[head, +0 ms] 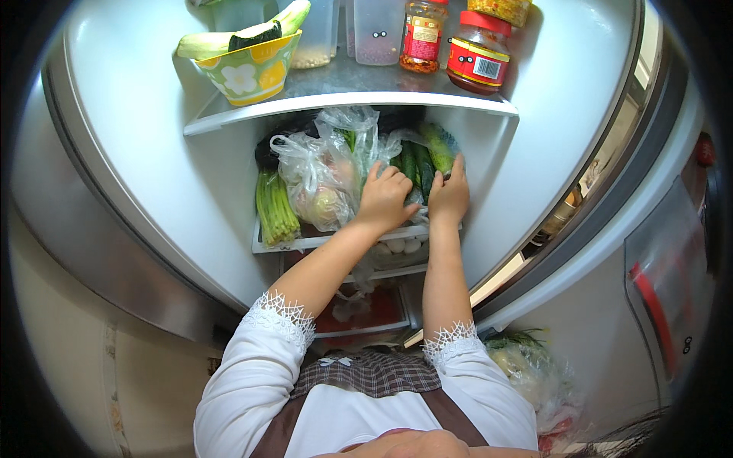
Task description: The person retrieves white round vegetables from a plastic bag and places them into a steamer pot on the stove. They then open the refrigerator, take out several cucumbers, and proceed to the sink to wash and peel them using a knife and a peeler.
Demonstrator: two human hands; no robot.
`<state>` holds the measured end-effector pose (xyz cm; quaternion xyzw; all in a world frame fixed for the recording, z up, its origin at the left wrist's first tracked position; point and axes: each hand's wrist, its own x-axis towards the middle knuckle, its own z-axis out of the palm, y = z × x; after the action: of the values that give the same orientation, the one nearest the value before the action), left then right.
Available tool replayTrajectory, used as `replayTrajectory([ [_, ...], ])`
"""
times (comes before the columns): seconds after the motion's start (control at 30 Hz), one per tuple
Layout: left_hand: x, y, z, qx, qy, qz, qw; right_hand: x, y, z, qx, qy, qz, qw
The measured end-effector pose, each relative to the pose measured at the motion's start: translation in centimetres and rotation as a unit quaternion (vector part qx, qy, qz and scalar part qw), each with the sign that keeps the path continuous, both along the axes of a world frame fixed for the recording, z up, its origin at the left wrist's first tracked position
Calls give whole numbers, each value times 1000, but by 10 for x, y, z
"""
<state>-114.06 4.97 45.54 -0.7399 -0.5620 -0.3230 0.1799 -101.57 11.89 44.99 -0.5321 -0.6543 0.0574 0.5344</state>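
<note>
My left hand point(385, 197) rests over clear plastic bags on a fridge shelf, its fingertips hidden against the plastic. Whether it grips any of it is unclear. At the shelf's right side, the thumb and fingers of my right hand point(449, 196) straddle the near end of a bumpy light-green gourd point(440, 151). Dark green cucumbers point(424, 166) lie between my hands, partly under plastic. Left of my left hand is a knotted clear bag point(314, 192) with round pale fruit or vegetables inside. A bundle of green stalks point(275, 209) lies at the far left.
Overhead, a shelf point(352, 101) carries a patterned bowl point(249, 74) with a cut pale-green vegetable, clear containers point(376, 28) and red-lidded jars point(480, 54). Eggs point(401, 246) sit below my hands. The open fridge door point(572, 275) curves along the right; bagged produce point(527, 366) lies low beside it.
</note>
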Motion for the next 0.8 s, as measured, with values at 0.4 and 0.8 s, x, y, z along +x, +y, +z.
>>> replayTrajectory([
  [0.4, -27, -9, -11, 95, -116, 49, 987, 13, 1, -24, 93, -67, -26, 993],
  [0.8, -34, -3, -3, 148, -180, 44, 972, 19, -14, -27, 56, -156, 29, 986],
])
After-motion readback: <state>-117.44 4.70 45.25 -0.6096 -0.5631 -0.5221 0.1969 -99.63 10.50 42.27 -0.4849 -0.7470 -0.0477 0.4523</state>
